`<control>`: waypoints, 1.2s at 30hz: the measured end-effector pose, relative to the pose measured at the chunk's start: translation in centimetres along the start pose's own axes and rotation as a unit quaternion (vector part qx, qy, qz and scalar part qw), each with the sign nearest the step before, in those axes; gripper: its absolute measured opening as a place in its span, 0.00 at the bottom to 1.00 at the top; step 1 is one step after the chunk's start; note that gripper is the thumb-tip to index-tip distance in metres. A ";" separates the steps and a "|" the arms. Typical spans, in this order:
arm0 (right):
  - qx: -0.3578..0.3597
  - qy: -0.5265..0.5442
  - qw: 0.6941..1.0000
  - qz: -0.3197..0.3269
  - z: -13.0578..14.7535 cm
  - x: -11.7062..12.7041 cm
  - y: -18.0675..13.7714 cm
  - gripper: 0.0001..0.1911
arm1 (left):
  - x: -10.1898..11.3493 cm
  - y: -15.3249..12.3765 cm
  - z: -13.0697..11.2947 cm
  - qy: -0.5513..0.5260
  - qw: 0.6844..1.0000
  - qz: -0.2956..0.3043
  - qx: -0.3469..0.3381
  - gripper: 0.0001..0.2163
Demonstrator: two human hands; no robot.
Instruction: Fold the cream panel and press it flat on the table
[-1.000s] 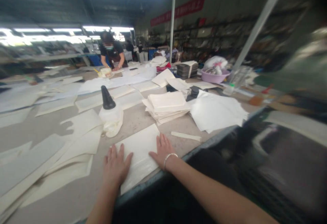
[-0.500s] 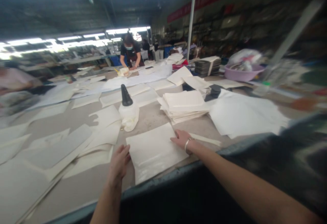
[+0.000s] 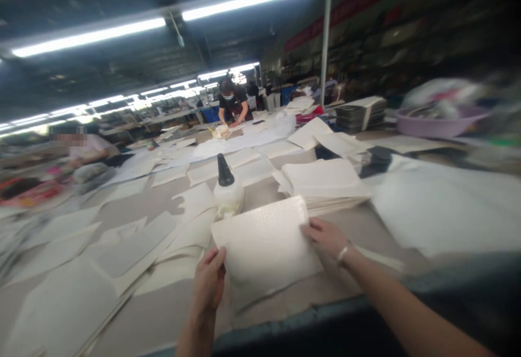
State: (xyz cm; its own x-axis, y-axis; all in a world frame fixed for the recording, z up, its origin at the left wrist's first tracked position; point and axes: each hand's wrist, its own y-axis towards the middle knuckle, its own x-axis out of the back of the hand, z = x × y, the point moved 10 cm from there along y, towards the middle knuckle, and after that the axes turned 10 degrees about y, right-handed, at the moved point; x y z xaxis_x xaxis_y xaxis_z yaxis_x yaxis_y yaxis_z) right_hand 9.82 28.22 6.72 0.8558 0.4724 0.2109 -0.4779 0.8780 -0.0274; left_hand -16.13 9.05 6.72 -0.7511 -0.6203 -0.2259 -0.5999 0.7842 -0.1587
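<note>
A white textured sheet (image 3: 266,243) is tilted up off the grey table (image 3: 163,313) in front of me. My left hand (image 3: 209,284) grips its near left edge with the fingers curled round it. My right hand (image 3: 325,236), with a bracelet on the wrist, pinches its right edge. Just behind the sheet stands a white glue bottle (image 3: 228,189) with a black cone cap. A stack of similar white sheets (image 3: 323,180) lies to the right of the bottle.
Many loose white sheets (image 3: 134,237) cover the table to the left, and a large white sheet (image 3: 443,205) lies at right. A lilac basin (image 3: 437,123) and dark stacked trays (image 3: 360,114) sit further back. One person (image 3: 233,104) works at the far end, another (image 3: 83,151) at left.
Both hands went from lying flat on the sheet to gripping its edges, and the sheet has risen off the table. The camera has tilted up and turned left.
</note>
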 end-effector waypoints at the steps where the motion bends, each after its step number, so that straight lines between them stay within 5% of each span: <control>1: 0.012 0.033 0.999 0.003 0.7 0.1 -0.3 0.20 | 0.3 -0.1 -0.5 -0.003 1.000 -0.010 -0.014 0.17; 7: 0.053 0.072 0.996 -0.020 3.0 0.5 -2.1 0.18 | 1.9 0.1 -2.0 -0.035 0.996 -0.058 -0.054 0.17; 17: 0.149 0.068 0.986 -0.010 6.1 0.0 -3.9 0.24 | 3.0 1.4 0.4 0.010 0.998 -0.059 0.019 0.25; 23: 0.131 0.143 0.981 0.011 5.9 0.4 -4.0 0.21 | 1.6 1.0 0.5 0.034 0.999 -0.032 0.018 0.23; 29: 0.054 0.125 0.983 -0.126 2.6 3.7 -3.3 0.22 | -0.3 -0.4 -0.3 0.001 1.000 0.006 -0.014 0.18; 36: 0.015 0.085 0.990 -0.114 0.9 2.8 -3.2 0.21 | -0.6 -1.3 -2.5 -0.020 0.997 0.018 -0.066 0.17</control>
State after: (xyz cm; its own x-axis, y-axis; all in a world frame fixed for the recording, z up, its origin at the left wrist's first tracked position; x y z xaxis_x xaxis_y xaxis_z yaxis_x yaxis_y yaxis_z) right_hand 13.58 26.68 8.33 0.9617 0.2712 0.0406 -0.2725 0.9616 0.0315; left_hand -15.61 8.35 9.42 -0.7626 -0.5891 -0.2671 -0.6063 0.7949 -0.0222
